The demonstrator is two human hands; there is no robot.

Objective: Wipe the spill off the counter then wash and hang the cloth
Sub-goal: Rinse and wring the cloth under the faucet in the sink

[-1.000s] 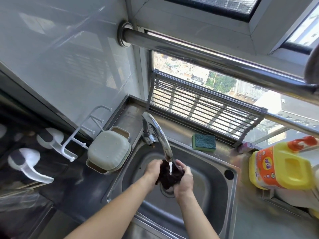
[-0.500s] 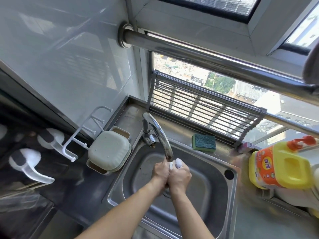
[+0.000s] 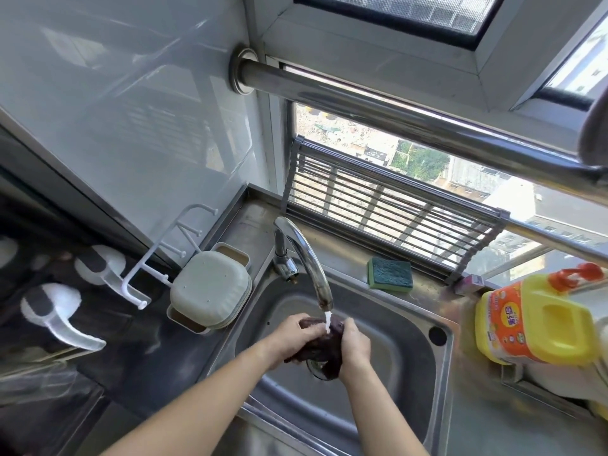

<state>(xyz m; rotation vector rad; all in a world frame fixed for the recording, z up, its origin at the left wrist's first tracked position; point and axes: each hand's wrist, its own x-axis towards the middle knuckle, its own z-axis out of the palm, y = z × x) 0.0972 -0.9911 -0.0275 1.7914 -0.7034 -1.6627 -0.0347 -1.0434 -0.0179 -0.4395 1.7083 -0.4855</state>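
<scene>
A dark wet cloth (image 3: 320,345) is bunched between both hands over the steel sink (image 3: 394,327). My left hand (image 3: 291,339) grips its left side and my right hand (image 3: 355,347) grips its right side. Water runs from the chrome faucet (image 3: 304,255) onto the top of the cloth. Part of the cloth hangs down over the drain. A steel rail (image 3: 394,103) crosses the window above the sink.
A green sponge (image 3: 391,274) lies on the sink's back ledge. A yellow detergent jug (image 3: 539,319) stands at the right. A white lidded soap box (image 3: 210,287) and a white hook rack (image 3: 158,258) sit left of the sink. A folding grille (image 3: 394,212) leans on the window.
My hands were pressed tightly together under the tap, hiding the cloth; now they have parted a little and dropped lower, and the dark cloth shows between them again.
</scene>
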